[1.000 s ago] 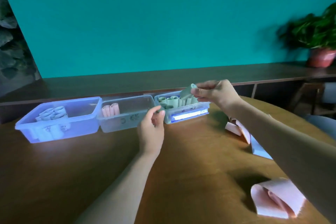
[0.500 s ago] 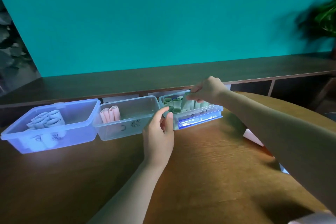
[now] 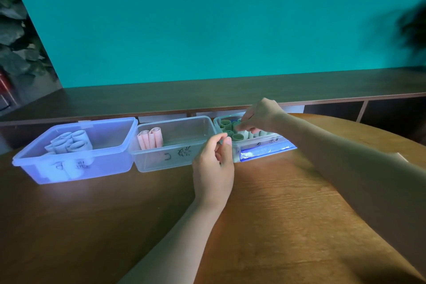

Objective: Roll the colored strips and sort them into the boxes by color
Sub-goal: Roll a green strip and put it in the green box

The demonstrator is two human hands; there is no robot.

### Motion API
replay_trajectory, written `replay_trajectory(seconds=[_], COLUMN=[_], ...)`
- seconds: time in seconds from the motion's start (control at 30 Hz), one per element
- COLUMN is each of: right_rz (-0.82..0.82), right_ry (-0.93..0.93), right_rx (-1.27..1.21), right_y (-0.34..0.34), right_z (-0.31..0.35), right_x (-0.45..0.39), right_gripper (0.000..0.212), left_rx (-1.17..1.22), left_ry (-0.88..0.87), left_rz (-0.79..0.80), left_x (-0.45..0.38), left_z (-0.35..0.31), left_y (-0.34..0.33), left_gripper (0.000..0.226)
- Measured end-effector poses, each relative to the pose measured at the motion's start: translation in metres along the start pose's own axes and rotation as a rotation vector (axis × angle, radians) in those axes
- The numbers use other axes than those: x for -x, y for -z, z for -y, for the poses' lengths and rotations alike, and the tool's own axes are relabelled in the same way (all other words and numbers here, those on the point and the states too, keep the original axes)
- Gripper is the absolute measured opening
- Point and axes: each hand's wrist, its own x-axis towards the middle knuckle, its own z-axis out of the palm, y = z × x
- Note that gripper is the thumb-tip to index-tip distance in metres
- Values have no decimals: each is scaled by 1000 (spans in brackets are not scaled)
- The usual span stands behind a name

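Three plastic boxes stand in a row at the far side of the wooden table. The left box (image 3: 103,168) holds pale white-blue rolls (image 3: 69,143). The middle box (image 3: 161,160) holds a few pink rolls (image 3: 151,138). The right box (image 3: 265,148) is packed with upright green rolls (image 3: 237,137). My right hand (image 3: 260,115) reaches down into the right box, fingertips pinched on a green roll among the others. My left hand (image 3: 213,168) hovers at the front where the middle and right boxes meet, fingers loosely curled and holding nothing.
A long dark shelf (image 3: 207,97) runs behind the table under a teal wall. Dark foliage (image 3: 13,41) stands at the far left and a blurred plant (image 3: 412,27) at the far right. A pale paper corner (image 3: 402,157) shows behind my right forearm.
My right hand has lowered the green roll from above the right box down in among the other green rolls. My left hand has moved closer to the boxes and curled. The view has swung left.
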Motion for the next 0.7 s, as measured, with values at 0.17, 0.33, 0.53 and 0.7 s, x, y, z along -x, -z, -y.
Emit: replay_trajectory(seconds=[0.17,0.33,0.53,0.7], right_rz=[-19,-65,3,80], right_ry=[-1,17,-40,-59], right_rx=[104,202,6,-118], right_y=[2,-6,0,5], right_z=[0,-1,-6,-8], right_x=[0,4,0,0], right_gripper=[27,27,15,20], left_rx=[19,20,20,6], left_ry=[4,7,-9,-10], left_rz=[8,18,21,28], left_x=[0,0,1,0], left_z=[2,2,3,3], left_y=[-1,-1,-1,-2], left_gripper=[24,24,18,16])
